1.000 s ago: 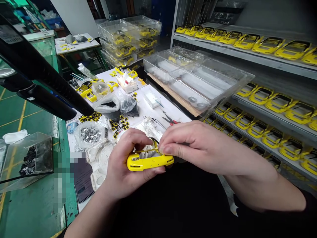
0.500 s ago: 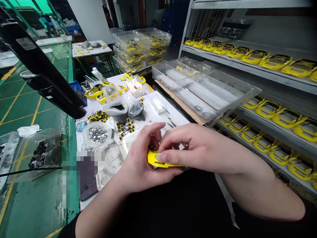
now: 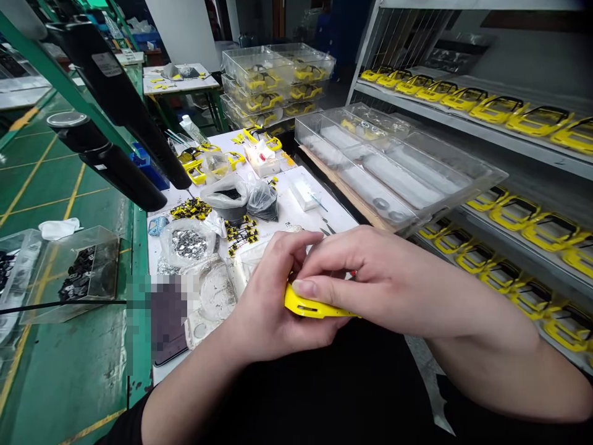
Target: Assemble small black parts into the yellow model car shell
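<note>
A yellow toy car body (image 3: 309, 309) is held between both hands just in front of my chest, one slotted end facing me. My left hand (image 3: 273, 303) wraps it from the left, with fingers over the far side and thumb underneath. From the right, my right hand (image 3: 356, 272) grips it too, its thumb pressed on the top edge and its fingers curled behind. The fingers hide most of the body. Close beyond my left hand are a stained white dish (image 3: 214, 296) and several small yellow-and-black parts (image 3: 243, 235) on the white table.
A bag of silvery pieces (image 3: 189, 242) and a bag of black parts (image 3: 229, 194) stand on the table. Clear divided trays (image 3: 393, 167) lie to the right, beside shelves of yellow car bodies (image 3: 498, 111). Black lamp-like arms (image 3: 120, 93) overhang the left.
The view has shifted, so the surroundings sit further right. The yellow car body has tipped slightly in my hands, showing more of its slotted end. Both hands keep their hold.
</note>
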Motion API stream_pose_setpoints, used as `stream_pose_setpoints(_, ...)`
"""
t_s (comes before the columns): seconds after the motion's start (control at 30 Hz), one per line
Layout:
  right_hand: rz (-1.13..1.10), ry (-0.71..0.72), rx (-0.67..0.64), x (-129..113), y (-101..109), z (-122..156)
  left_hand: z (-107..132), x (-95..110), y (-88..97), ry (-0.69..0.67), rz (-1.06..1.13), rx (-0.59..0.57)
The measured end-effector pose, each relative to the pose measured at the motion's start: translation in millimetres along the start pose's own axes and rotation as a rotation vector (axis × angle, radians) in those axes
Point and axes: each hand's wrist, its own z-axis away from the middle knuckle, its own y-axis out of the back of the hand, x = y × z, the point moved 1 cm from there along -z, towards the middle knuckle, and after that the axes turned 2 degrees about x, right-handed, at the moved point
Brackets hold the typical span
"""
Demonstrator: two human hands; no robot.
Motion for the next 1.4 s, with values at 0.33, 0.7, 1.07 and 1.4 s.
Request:
stream_pose_setpoints(0.33, 0.172, 0.043, 0.037, -6, -7, 1, 0, 2, 2.8, -0.08, -0.068, 0.043)
stream_pose_setpoints(0.7, 0.111, 0.062, 0.037, -4, -6, 1, 3, 0, 3.5, -0.082, -0.055, 0.038)
stream_pose_setpoints(1.07, -0.445, 0.25, 0.426, 88, -51, 20, 7, -27, 18.3, -0.059, 0.103, 0.157)
stream_pose_setpoints(1.4, -0.513, 0.332, 0.531, 105, -81, 14, 5, -28, 29.0, -0.159, 0.124, 0.07)
